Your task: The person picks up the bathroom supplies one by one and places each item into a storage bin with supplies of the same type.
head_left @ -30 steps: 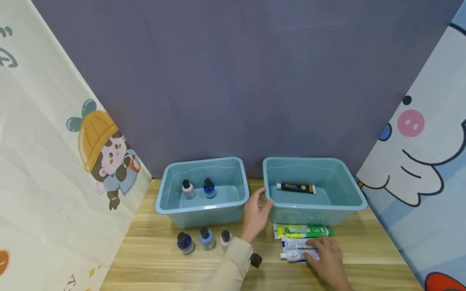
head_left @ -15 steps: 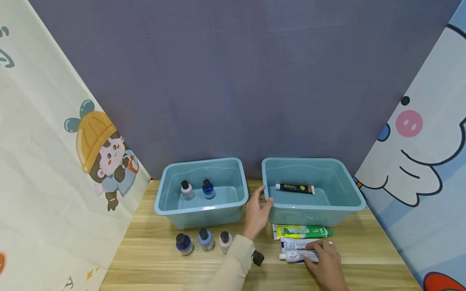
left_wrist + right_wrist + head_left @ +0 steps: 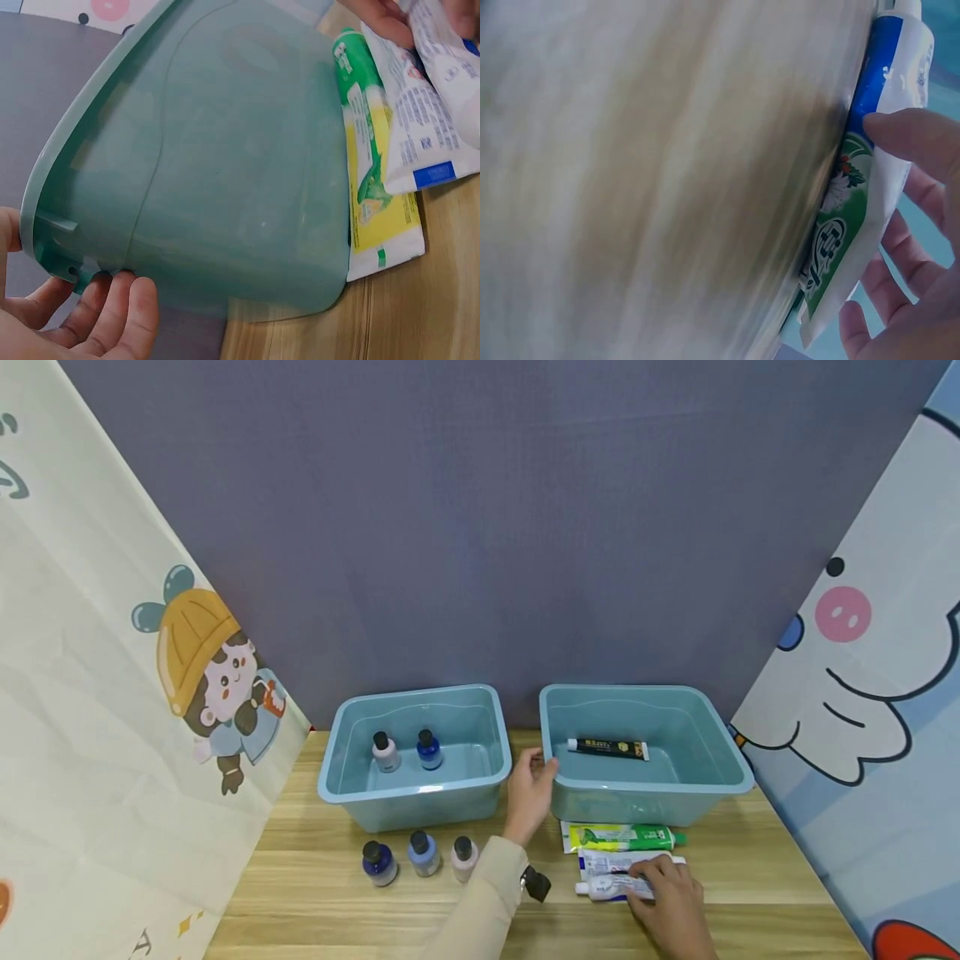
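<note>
My left hand (image 3: 538, 770) grips the near left corner of the right teal bin (image 3: 738, 774), thumb at the rim and fingers (image 3: 112, 311) curled under the lip of the bin (image 3: 225, 172). A black tube (image 3: 607, 747) lies inside this bin. My right hand (image 3: 651, 882) holds the white toothpaste tube (image 3: 603, 887) on the table; the right wrist view shows my thumb (image 3: 911, 133) pressed on the tube (image 3: 881, 161) with fingers behind it. A green tube (image 3: 622, 837) and a white-and-blue tube (image 3: 600, 862) lie between that tube and the bin.
The left teal bin (image 3: 333, 777) holds a pink bottle (image 3: 386, 753) and a blue bottle (image 3: 429, 750). Three small bottles (image 3: 422, 856) stand in a row before it on the wooden table (image 3: 315, 893). Printed curtains hang close on both sides, a grey wall behind.
My left hand slid up onto the right bin's corner and its thumb closed at the rim. The right hand stays on the white tube, hardly moved.
</note>
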Available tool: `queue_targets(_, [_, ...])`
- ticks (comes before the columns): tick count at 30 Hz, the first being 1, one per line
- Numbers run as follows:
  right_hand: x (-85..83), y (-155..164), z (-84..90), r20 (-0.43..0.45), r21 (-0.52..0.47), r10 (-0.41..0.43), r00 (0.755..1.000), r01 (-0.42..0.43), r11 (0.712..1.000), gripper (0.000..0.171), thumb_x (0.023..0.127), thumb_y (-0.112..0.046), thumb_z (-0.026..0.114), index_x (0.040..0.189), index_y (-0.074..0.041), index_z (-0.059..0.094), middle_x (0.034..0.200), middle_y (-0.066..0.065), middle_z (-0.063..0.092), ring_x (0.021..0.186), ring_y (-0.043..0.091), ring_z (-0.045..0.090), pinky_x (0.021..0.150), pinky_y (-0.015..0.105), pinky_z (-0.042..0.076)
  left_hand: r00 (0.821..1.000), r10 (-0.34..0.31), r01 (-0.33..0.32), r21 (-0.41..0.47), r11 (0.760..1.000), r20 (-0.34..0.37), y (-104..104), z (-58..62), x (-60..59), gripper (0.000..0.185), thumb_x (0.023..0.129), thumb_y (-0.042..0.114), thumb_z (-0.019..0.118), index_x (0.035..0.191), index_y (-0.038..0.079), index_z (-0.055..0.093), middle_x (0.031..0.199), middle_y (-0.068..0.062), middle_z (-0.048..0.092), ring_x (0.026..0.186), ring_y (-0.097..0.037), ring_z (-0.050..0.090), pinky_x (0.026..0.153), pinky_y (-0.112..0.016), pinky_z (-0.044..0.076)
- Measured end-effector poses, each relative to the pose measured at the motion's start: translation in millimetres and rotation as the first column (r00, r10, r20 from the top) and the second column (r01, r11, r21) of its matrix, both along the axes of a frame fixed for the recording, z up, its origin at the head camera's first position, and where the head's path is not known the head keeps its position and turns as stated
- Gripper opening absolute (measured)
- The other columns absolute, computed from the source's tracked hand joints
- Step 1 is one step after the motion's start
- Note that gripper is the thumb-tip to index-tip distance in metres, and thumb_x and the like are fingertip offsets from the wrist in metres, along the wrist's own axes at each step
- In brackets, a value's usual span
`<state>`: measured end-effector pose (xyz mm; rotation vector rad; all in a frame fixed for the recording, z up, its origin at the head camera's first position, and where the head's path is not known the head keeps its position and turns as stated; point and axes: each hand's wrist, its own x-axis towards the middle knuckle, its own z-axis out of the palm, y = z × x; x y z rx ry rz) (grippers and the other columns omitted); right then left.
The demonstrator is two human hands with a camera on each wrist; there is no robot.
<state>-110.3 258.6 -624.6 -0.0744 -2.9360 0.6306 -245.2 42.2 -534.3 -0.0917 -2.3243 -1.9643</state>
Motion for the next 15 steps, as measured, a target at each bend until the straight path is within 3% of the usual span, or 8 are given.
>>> queue_targets(6, [0.3,1,-1.0,-0.018,0.034,0.02,1.0,-0.019,0.999,0.033,0.073,-0.023,0.091,0.1,-0.02,0.071,0.101,0.001,0.058,0.104,0.032,0.052,0.088,0.063,0.039,0.999,0.038,-0.038,0.005,0.999,0.018,2,1.4,-7.0,0.026,0.101,0.032,0.062,0.113,0.009,0.067,0.097,-0.003,0.066,0.087,-0.01,0.057,0.077,-0.03,0.049])
queue_targets(15, [0.6,1,1.9,0.005,0.067,0.04,0.999,-0.04,0.997,0.034,0.072,-0.022,0.091,0.098,-0.021,0.068,0.101,0.0,0.06,0.102,0.032,0.054,0.089,0.064,0.041,0.997,0.006,-0.015,0.123,0.992,0.078,3,1.7,-12.2,0.02,0.103,0.026,0.06,0.108,0.007,0.064,0.081,0.001,0.054,0.067,-0.012,0.051,0.062,-0.028,0.045])
